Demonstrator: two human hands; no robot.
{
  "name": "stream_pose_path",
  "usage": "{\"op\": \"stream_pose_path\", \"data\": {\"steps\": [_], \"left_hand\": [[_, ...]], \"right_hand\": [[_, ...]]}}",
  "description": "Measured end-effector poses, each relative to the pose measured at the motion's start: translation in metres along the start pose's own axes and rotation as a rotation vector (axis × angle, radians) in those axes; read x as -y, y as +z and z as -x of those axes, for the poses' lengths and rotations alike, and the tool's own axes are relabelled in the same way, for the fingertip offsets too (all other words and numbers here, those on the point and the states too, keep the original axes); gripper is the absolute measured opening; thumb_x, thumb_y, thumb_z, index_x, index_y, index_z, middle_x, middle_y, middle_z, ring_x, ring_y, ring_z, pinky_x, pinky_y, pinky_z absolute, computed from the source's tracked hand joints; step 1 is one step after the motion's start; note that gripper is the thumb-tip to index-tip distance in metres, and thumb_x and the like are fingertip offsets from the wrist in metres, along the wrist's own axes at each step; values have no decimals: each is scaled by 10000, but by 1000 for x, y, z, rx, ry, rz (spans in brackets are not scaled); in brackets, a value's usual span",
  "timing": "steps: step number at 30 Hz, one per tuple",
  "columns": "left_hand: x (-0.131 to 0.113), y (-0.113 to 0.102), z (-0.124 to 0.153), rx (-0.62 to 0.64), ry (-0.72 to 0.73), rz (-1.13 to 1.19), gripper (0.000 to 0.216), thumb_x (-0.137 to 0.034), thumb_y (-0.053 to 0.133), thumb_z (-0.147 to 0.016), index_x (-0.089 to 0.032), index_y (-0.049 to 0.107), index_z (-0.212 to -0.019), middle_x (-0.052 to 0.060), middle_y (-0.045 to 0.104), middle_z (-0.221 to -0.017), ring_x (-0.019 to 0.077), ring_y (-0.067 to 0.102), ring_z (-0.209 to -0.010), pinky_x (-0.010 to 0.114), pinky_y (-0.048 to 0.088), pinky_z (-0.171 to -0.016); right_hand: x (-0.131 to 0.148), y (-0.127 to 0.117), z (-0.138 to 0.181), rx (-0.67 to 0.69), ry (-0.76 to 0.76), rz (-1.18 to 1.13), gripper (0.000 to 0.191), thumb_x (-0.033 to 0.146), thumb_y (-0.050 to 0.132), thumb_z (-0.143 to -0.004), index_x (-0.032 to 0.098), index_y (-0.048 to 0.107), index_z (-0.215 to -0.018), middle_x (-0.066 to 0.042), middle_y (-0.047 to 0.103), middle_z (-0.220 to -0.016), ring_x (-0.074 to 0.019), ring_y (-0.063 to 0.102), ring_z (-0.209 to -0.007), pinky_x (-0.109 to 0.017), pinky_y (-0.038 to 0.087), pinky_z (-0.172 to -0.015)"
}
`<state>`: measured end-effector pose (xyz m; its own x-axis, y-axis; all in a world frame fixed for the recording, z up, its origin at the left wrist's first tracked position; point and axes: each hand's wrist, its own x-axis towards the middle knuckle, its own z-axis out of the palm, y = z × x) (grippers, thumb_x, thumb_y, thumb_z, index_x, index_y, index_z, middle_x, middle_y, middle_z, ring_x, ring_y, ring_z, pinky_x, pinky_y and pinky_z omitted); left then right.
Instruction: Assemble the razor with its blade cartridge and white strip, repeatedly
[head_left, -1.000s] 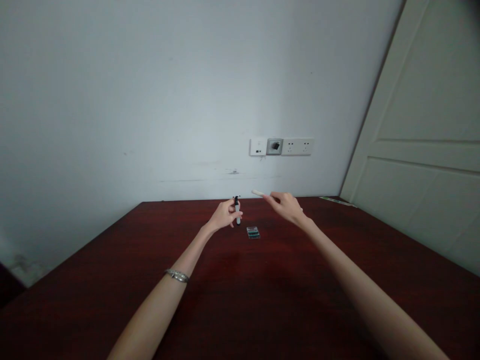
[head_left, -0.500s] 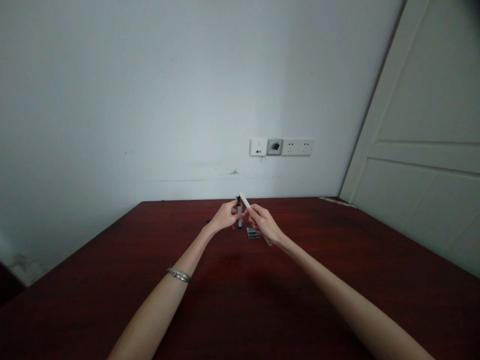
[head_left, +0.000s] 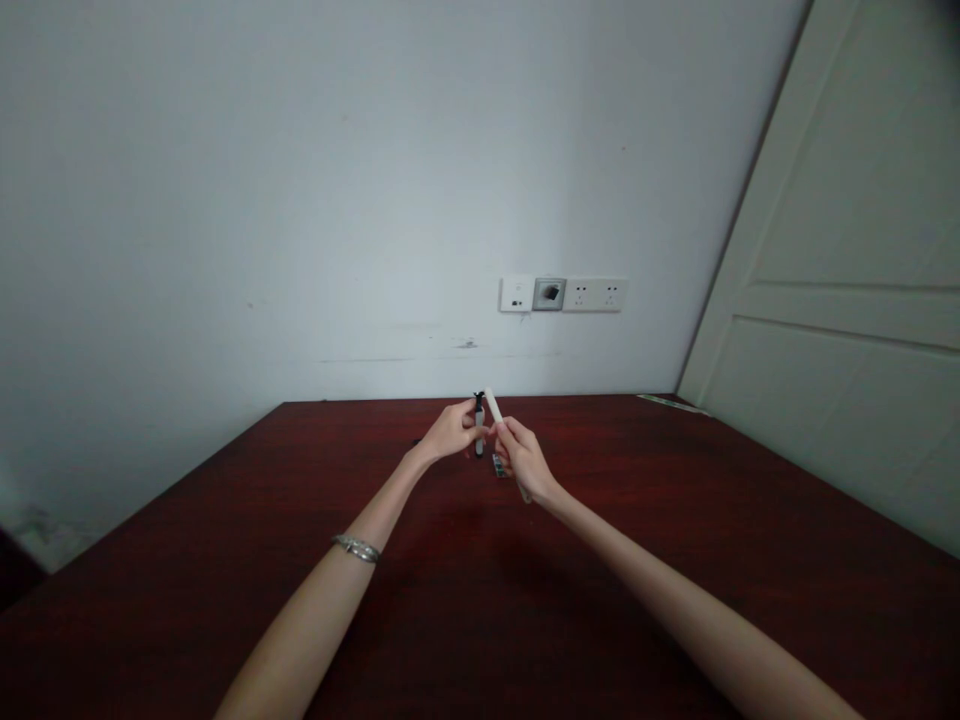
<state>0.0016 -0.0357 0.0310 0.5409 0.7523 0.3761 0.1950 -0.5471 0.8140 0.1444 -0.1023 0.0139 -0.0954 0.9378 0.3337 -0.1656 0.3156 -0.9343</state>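
My left hand, closed, grips a slim black-and-grey tool that stands upright between fingers and thumb. Its black top has small projections too fine to make out. Just right of it, my right hand is wrapped round a long white stick, whose upper end leans left close to the tool's top. I cannot tell whether the two touch. The stick's lower end shows below my palm. Behind my right hand, a small clear and dark-green flat item lies on the table, partly hidden.
The dark red wooden table reaches back to a white wall with sockets. A small dark object lies left of my left hand. A thin strip rests at the back right edge, near a pale door.
My right hand has shifted slightly, and the white stick stands more upright, its tip a little farther right. More of the flat item is covered. My left hand stays nearly still.
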Motion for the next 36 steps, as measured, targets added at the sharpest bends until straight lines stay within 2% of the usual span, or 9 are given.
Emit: {"op": "stream_pose_path", "data": {"steps": [4,10,15,19,24,29,33,36], "left_hand": [[0,1,0,-7,-32,23,244,-219,574,-736,-134,480,-945,0,599,-640,108,567,-461,163,415,-384],[1,2,1,15,9,-47,217,-223,581,-738,-124,503,-915,-26,558,-571,80,518,-427,152,393,-396],[4,-1,-2,7,5,-85,186,-188,547,-744,-130,489,-910,-32,561,-566,76,517,-421,146,384,-394],[7,-5,-4,-45,-6,-61,187,-199,568,-731,-133,474,-878,-7,582,-606,113,586,-491,168,433,-416],[8,-9,-3,-34,-72,6,191,-231,583,-735,-147,442,-834,6,587,-621,142,606,-505,182,446,-364],[6,-14,-3,-8,-116,33,190,-193,596,-728,-133,465,-852,2,584,-607,127,603,-505,164,455,-363],[5,-17,-4,40,-156,26,197,-178,596,-727,-131,478,-877,25,612,-647,133,617,-536,162,461,-371],[5,-19,-4,54,-163,20,193,-187,592,-735,-130,483,-884,36,623,-648,142,625,-549,170,464,-374]], "right_hand": [[-5,2,8,3,20,-2,327,513,491,-787,187,470,-759,97,314,-493,-31,225,-356,-154,153,-315],[10,10,1,-10,-25,-28,328,514,493,-781,191,449,-743,97,311,-490,-30,211,-354,-156,152,-308],[-2,12,9,27,77,-40,324,516,485,-775,194,449,-768,103,303,-489,-29,194,-345,-151,137,-305],[-3,5,16,4,76,-48,319,508,488,-781,190,483,-811,100,308,-499,-27,202,-351,-146,139,-312],[20,-17,11,-36,-16,-25,331,491,488,-788,182,533,-898,73,367,-556,-35,261,-382,-154,181,-315],[24,-46,12,-55,-29,158,370,482,502,-781,156,570,-941,32,441,-637,-60,368,-441,-190,310,-356],[8,-64,17,-53,-22,419,360,442,488,-804,144,595,-975,19,477,-621,-94,440,-468,-230,380,-430],[-4,-70,22,11,-81,646,296,380,469,-834,166,634,-953,-20,528,-730,-129,503,-582,-273,438,-548]]}}
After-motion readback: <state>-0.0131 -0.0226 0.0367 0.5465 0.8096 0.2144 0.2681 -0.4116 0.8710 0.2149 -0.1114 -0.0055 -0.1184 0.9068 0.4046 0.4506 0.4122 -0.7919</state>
